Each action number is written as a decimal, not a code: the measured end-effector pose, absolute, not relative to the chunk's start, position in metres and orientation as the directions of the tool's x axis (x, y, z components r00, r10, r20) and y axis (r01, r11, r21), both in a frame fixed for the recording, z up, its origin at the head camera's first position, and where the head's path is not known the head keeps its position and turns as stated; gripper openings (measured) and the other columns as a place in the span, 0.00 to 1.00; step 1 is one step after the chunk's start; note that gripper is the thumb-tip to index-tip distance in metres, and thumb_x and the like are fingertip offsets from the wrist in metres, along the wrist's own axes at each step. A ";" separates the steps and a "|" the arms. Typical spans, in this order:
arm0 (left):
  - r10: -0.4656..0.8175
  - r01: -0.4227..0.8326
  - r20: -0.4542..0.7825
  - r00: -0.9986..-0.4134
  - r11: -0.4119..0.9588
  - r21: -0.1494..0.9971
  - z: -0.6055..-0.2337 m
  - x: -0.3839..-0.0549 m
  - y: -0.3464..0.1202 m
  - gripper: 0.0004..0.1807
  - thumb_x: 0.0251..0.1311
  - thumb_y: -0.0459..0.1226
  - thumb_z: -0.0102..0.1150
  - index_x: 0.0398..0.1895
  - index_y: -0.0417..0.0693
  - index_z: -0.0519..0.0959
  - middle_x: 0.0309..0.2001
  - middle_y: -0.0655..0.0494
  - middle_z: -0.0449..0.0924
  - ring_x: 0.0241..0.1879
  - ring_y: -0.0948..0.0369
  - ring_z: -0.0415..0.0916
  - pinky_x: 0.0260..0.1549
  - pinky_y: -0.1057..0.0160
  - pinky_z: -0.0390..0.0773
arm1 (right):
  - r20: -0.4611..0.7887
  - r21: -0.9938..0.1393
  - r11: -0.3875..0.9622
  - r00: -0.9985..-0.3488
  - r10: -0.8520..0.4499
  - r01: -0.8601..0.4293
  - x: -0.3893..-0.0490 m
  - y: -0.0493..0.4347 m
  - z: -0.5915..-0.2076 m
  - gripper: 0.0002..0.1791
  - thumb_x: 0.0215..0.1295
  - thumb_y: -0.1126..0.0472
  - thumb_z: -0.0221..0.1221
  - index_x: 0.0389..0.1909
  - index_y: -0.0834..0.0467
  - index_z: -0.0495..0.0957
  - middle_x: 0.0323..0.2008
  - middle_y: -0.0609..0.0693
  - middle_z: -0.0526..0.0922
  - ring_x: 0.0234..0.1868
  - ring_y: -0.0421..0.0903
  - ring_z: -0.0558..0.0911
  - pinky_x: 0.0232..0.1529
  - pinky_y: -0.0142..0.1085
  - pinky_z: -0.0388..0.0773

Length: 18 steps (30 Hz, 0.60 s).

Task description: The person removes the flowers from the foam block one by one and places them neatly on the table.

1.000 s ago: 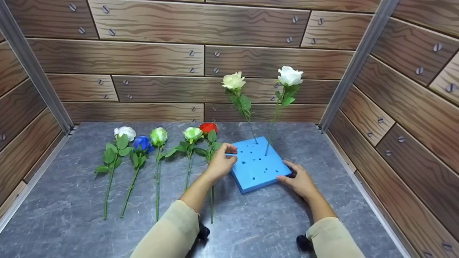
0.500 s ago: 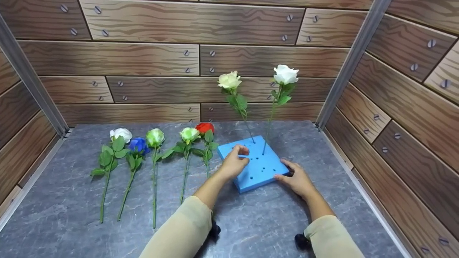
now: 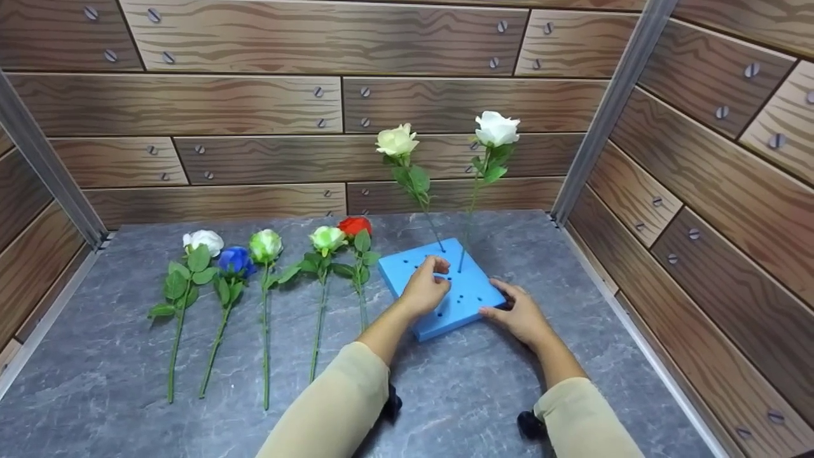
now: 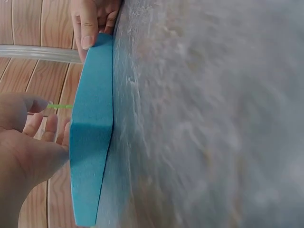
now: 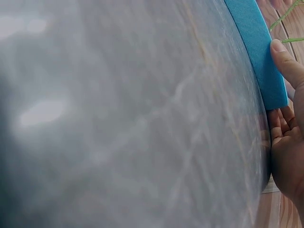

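A blue foam block (image 3: 474, 296) dotted with small holes lies on the table. Two artificial roses stand in it, a cream rose (image 3: 397, 140) and a white rose (image 3: 497, 129). My left hand (image 3: 427, 289) is over the block's left part, fingers loosely bent, with a gap between thumb and forefinger and nothing held. In the left wrist view a green stem (image 4: 61, 106) shows past the left thumb. At the block's right corner, my right hand (image 3: 521, 315) holds it, thumb on top and fingers by the side, as the right wrist view also shows.
Left of the block lie several artificial roses in a row: white (image 3: 203, 242), blue (image 3: 235, 261), two greenish-white ones (image 3: 265, 245) and red (image 3: 354, 226). Their stems point toward the near edge. Wood-patterned walls (image 3: 254, 102) enclose the grey table (image 3: 458, 394).
My left hand has moved right, from the block's left edge to over its holes. The right hand stays at the corner. The head view has shifted slightly.
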<state>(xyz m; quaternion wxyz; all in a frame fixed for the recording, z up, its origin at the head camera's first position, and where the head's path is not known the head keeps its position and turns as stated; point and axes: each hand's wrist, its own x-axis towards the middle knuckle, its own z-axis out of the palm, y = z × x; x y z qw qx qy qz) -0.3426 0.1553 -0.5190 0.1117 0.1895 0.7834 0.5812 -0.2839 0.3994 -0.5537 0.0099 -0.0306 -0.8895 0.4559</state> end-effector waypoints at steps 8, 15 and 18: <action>0.393 0.137 0.025 -0.919 0.261 0.956 -0.522 -0.351 0.172 0.23 0.79 0.34 0.54 0.74 0.40 0.71 0.73 0.44 0.75 0.70 0.49 0.76 0.67 0.52 0.82 | -0.020 -0.820 0.570 -0.998 0.064 0.053 -0.284 0.398 -0.555 0.47 0.68 0.48 0.75 0.83 0.56 0.67 0.75 0.67 0.70 0.74 0.65 0.76 0.75 0.58 0.75; 0.338 0.136 0.041 -0.940 0.264 0.955 -0.528 -0.356 0.183 0.23 0.77 0.33 0.54 0.72 0.37 0.73 0.68 0.43 0.78 0.69 0.50 0.77 0.70 0.53 0.79 | -0.013 -0.818 0.573 -0.997 0.078 0.055 -0.285 0.399 -0.555 0.46 0.67 0.49 0.76 0.82 0.56 0.68 0.74 0.67 0.71 0.73 0.65 0.76 0.75 0.59 0.75; 0.322 0.136 0.048 -0.946 0.257 0.957 -0.529 -0.357 0.186 0.23 0.76 0.32 0.55 0.71 0.38 0.73 0.66 0.44 0.79 0.68 0.51 0.78 0.69 0.53 0.80 | -0.008 -0.816 0.576 -0.997 0.082 0.054 -0.285 0.399 -0.556 0.46 0.67 0.49 0.76 0.82 0.55 0.68 0.74 0.67 0.71 0.73 0.65 0.76 0.75 0.59 0.75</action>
